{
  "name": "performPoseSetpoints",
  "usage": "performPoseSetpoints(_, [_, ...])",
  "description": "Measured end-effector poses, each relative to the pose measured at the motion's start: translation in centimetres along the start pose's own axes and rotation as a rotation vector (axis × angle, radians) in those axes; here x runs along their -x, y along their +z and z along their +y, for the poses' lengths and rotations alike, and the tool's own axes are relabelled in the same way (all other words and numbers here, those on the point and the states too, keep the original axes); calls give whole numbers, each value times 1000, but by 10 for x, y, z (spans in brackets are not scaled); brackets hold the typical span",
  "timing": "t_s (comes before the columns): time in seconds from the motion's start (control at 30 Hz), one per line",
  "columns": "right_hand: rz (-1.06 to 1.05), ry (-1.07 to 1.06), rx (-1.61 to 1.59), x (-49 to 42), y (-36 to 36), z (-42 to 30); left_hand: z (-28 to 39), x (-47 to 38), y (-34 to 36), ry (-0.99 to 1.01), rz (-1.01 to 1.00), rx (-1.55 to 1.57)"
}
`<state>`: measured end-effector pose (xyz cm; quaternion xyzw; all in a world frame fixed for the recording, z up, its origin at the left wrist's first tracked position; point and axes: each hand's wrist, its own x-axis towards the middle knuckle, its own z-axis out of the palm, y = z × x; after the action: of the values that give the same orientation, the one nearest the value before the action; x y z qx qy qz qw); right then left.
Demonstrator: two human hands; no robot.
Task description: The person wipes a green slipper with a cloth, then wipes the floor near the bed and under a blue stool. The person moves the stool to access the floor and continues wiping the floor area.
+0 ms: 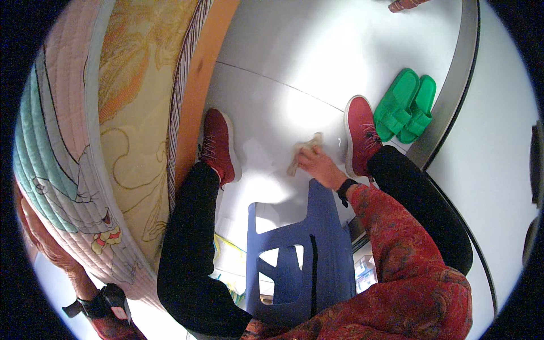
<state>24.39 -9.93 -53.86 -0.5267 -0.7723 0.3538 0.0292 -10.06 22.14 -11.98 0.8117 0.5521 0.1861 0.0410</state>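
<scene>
My right hand (313,163) presses a pale, crumpled cloth (315,139) to the glossy tiled floor (272,106), between two red lace-up shoes. Motion blurs the hand and the cloth a little. At the lower left, my left hand (44,238) lies by the edge of a quilted bedcover (63,178); its fingers are partly cut off by the rim of the picture, and whether it grips the cover cannot be told. Both wrists wear black straps.
A blue plastic stool (327,255) stands close below my right hand. The bed's wooden side board (197,85) runs along the left. Green slippers (399,102) lie right of the right shoe (361,131), near a metal-edged white cabinet (488,170). The left shoe (219,146) is beside the bed.
</scene>
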Motion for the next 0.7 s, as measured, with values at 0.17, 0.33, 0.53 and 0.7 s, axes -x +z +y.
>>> performPoseSetpoints(0.17, [356, 511, -15, -22, -44, 47, -3, 0, 0, -14, -9, -13])
performPoseSetpoints(0.33, [426, 671, -9, -68, -34, 26, -3, -7, -2, -10, -14, -21])
performPoseSetpoints(0.53, [132, 216, -102, -53, 8, -23, -4, -9, -1, -38, -11, -2])
performPoseSetpoints(0.7, [57, -4, -207, -28, 26, -36, -5, -7, -1, -58, -8, 10])
